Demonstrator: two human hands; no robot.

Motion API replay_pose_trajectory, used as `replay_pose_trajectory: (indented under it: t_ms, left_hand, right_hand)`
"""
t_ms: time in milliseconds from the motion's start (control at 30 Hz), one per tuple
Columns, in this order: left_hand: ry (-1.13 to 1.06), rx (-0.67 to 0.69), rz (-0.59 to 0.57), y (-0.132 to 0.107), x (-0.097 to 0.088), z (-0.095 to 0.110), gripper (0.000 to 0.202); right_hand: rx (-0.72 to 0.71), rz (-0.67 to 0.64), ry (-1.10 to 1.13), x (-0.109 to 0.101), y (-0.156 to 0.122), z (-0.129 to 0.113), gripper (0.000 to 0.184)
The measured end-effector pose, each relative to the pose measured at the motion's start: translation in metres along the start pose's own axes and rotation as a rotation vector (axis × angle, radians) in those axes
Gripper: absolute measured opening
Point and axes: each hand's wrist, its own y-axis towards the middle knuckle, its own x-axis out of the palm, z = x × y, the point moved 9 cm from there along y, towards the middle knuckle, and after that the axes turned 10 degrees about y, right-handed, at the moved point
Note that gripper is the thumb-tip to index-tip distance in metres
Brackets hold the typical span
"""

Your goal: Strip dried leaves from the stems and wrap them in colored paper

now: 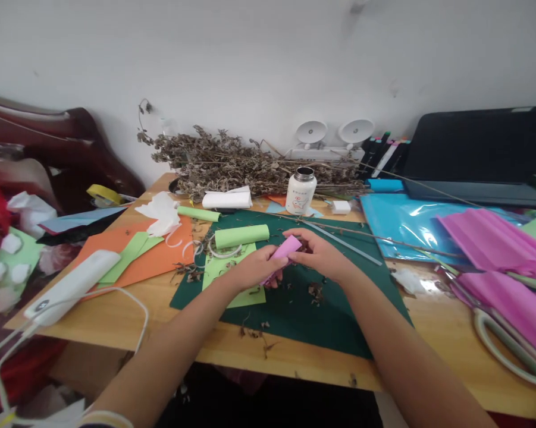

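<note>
Pink paper roll (288,247) is held slantwise above the dark green mat (339,309) by 2 hands: its lower part is gripped by the curled fingers of the left hand (259,266), its upper part lightly pinched by the slightly parted thumb and fingers of the right hand (316,255). Its long axis is angled from near left to far right, toward the white bottle (300,193), whose mouth is uncovered and whose contents cannot be made out.

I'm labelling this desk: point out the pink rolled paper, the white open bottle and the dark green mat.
Pink rolled paper (287,246): head view, outer surface.
White open bottle (300,195): head view, front wall.
Dark green mat (290,320): head view, bare near part.
</note>
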Motion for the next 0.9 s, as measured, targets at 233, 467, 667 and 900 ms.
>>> replay_pose_trajectory:
  t_ms: [233,467,667,900]
  left_hand:
    - [0.57,0.216,0.306,0.003,-0.018,0.023,0.04]
    - [0.448,0.167,0.407,0.004,-0.03,0.008,0.044]
    - [0.424,0.148,0.57,0.001,-0.044,0.004,0.043]
    - [0.368,0.239,0.58,-0.002,-0.041,0.011,0.04]
  right_hand:
    - [-0.11,0.186,-0.023,-0.003,0.0,0.006,0.045]
    - [-0.46,0.316,-0.587,0.006,-0.014,-0.024,0.035]
    - [-0.523,0.26,-0.615,0.005,-0.012,-0.022,0.025]
    - [-0.321,0.282,-0.462,0.002,-0.005,-0.002,0.047]
